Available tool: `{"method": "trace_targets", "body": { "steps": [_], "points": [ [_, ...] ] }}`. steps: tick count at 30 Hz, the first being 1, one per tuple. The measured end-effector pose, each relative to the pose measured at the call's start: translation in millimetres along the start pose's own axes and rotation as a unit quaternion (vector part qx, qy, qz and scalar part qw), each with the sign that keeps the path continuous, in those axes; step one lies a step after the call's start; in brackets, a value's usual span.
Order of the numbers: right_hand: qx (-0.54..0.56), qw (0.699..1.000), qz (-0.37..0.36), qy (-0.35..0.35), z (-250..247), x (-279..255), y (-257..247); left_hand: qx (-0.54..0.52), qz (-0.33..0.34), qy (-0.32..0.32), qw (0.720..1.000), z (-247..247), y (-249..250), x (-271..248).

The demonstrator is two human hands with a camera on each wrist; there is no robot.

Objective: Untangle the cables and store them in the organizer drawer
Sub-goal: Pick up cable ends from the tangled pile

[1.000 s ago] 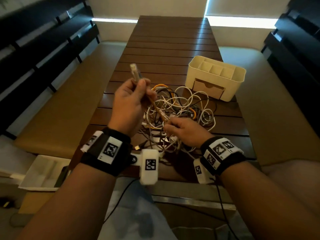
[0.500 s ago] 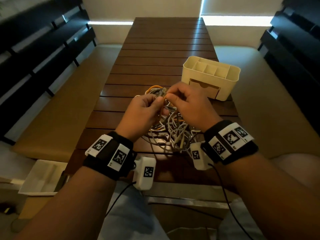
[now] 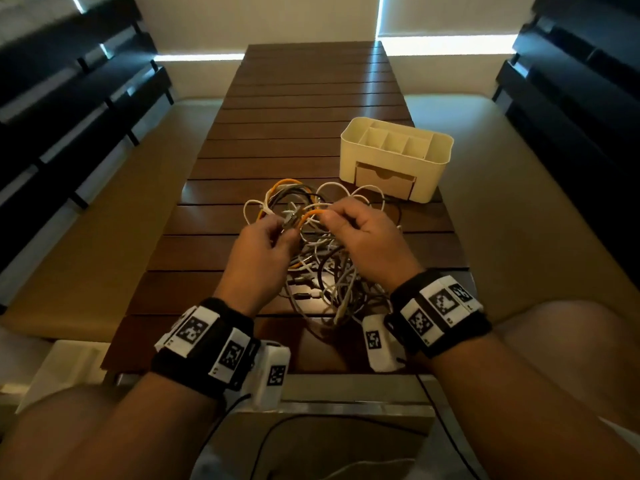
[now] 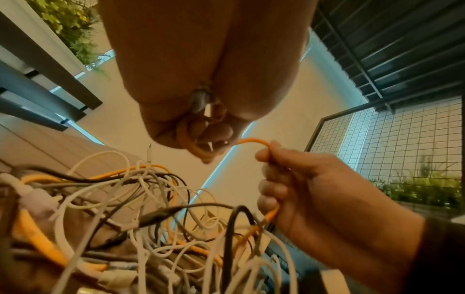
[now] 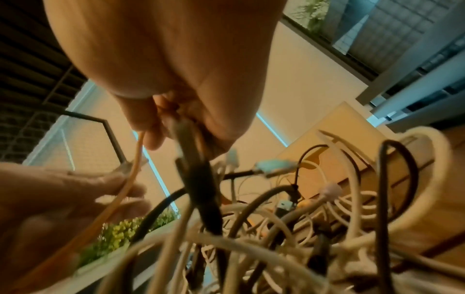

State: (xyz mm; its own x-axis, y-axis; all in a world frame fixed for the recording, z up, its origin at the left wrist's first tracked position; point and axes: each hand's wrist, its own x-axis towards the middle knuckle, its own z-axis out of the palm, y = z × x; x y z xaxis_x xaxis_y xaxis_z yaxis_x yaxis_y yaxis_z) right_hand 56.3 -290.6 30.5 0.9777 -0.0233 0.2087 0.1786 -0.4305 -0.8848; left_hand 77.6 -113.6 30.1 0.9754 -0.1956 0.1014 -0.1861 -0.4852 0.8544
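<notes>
A tangle of white, grey, black and orange cables (image 3: 322, 268) lies on the slatted wooden table (image 3: 304, 109). My left hand (image 3: 285, 228) pinches the metal plug (image 4: 201, 99) at the end of the orange cable (image 3: 311, 213), just above the pile. My right hand (image 3: 327, 218) grips the same orange cable (image 4: 251, 141) a short way along. A dark cable (image 5: 198, 179) also runs through its fingers. The cream organizer (image 3: 433, 174) stands behind the pile to the right, and its drawer (image 3: 384, 180) is closed.
Tan cushioned benches (image 3: 104, 220) run along both long sides of the table, with dark slatted backs behind them. A white tray (image 3: 69, 362) sits low at the near left. The far half of the table is bare wood.
My left hand has come down from holding the plug up high. My right hand left the pile and took hold of the orange cable beside it. The hands now sit slightly apart.
</notes>
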Motion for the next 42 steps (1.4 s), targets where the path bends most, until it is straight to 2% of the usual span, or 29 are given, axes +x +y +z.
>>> {"method": "trace_targets", "body": {
  "steps": [3, 4, 7, 9, 12, 14, 16, 21, 23, 26, 28, 30, 31, 33, 36, 39, 42],
  "points": [
    [-0.049, 0.998, 0.010, -0.050, 1.0, -0.8, 6.4, -0.027, 0.015, 0.046, 0.998, -0.4, -2.0, 4.3],
    [-0.056, 0.996, 0.020, -0.060, 1.2, -0.6, 8.9, -0.032, 0.026, 0.033, 0.999, 0.1, -1.9, 6.0],
    [-0.070, 0.995, 0.015, -0.068, 5.3, 6.8, 8.1, -0.005, 0.063, -0.066, 0.996, 3.8, -4.1, 11.6],
    [-0.072, 0.996, 0.004, -0.050, 11.3, 15.0, 4.2, -0.008, 0.062, -0.082, 0.995, 2.1, -10.9, 19.9],
    [-0.055, 0.998, -0.010, -0.023, 27.7, 24.7, 0.2, -0.033, 0.074, -0.053, 0.995, -7.6, -19.1, 31.5],
    [-0.027, 0.999, 0.006, -0.020, 41.3, 27.0, 0.2, -0.057, 0.082, -0.017, 0.995, -16.8, -25.3, 33.5],
    [0.000, 0.999, 0.025, -0.030, 47.9, 24.2, 4.4, -0.090, 0.082, 0.004, 0.993, -22.4, -27.2, 30.0],
    [-0.014, 0.995, 0.050, -0.080, 48.0, 25.2, 10.0, -0.131, 0.089, 0.066, 0.985, -39.9, -24.6, 26.5],
    [-0.015, 0.998, 0.037, -0.057, 39.7, 29.6, 5.9, -0.075, 0.090, 0.053, 0.992, -42.3, -21.9, 31.8],
    [-0.027, 0.999, -0.032, 0.004, 22.2, 35.4, -1.1, 0.027, 0.050, 0.002, 0.998, -39.7, -31.4, 34.4],
    [-0.051, 0.996, -0.075, 0.002, 12.1, 37.2, -3.0, 0.011, 0.058, 0.053, 0.997, -36.8, -32.4, 30.2],
    [-0.104, 0.990, -0.091, -0.027, 7.6, 37.5, 0.6, -0.039, 0.103, 0.093, 0.990, -32.7, -24.8, 27.3],
    [-0.128, 0.986, -0.095, -0.042, 7.8, 36.7, 3.6, -0.052, 0.123, 0.079, 0.988, -29.5, -20.3, 27.1],
    [-0.139, 0.984, -0.100, -0.054, 9.6, 33.7, 7.6, -0.034, 0.132, 0.007, 0.991, -22.0, -13.8, 26.5],
    [-0.106, 0.989, -0.106, -0.018, 7.6, 28.9, 3.8, 0.034, 0.104, -0.068, 0.992, -14.0, -14.4, 26.7],
    [-0.085, 0.992, -0.096, -0.002, 3.8, 23.6, -0.8, 0.049, 0.119, -0.061, 0.990, -13.4, -11.9, 24.3],
    [-0.061, 0.996, -0.062, -0.019, 5.9, 14.3, -0.4, 0.007, 0.137, -0.013, 0.990, -17.8, -3.5, 19.4]
  ]
}}
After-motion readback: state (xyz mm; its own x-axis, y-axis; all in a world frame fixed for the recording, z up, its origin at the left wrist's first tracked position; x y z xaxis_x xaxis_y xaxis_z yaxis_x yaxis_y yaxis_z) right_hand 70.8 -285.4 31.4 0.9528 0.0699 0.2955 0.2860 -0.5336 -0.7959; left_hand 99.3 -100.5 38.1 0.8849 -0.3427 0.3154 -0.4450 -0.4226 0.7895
